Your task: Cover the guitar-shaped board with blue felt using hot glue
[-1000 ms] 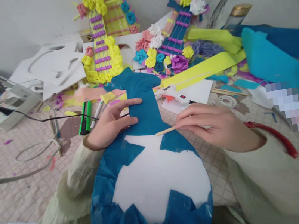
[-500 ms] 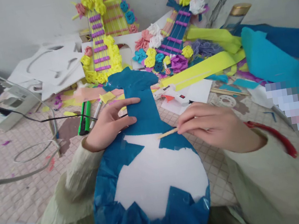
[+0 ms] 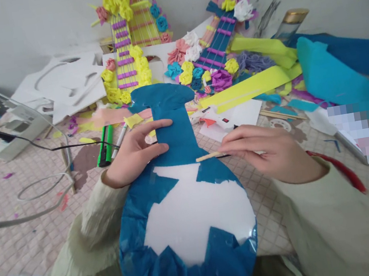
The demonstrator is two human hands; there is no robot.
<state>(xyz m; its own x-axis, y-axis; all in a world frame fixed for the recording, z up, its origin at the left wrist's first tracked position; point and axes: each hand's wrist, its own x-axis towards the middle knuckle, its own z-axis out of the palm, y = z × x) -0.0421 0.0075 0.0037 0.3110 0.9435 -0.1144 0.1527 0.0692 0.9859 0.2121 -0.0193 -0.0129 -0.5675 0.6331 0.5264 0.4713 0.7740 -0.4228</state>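
Observation:
A banjo-shaped board (image 3: 196,211) lies face up before me, its long neck pointing away. Blue crepe paper (image 3: 174,135) covers the neck and folds over the round body's rim, leaving a white middle bare. My left hand (image 3: 134,153) grips the neck's left edge, index finger and thumb flat on the blue paper, the other fingers partly hidden. Between the fingertips of my right hand (image 3: 267,150) is pinched a thin wooden stick (image 3: 206,157). Its tip meets the lower edge of the neck's blue paper, just above the white area.
Behind stand a yellow flowered paper instrument (image 3: 123,49) and a blue one (image 3: 220,34). A white glue gun (image 3: 214,117) lies right of the neck, a green box cutter (image 3: 105,146) to the left. Cables run from a power strip (image 3: 17,131); red-handled tool (image 3: 340,171) at right.
The stick's tip has moved up from the white board to the neck paper's lower edge, and now lies more level. My right hand has shifted slightly rightward; my left hand stays put.

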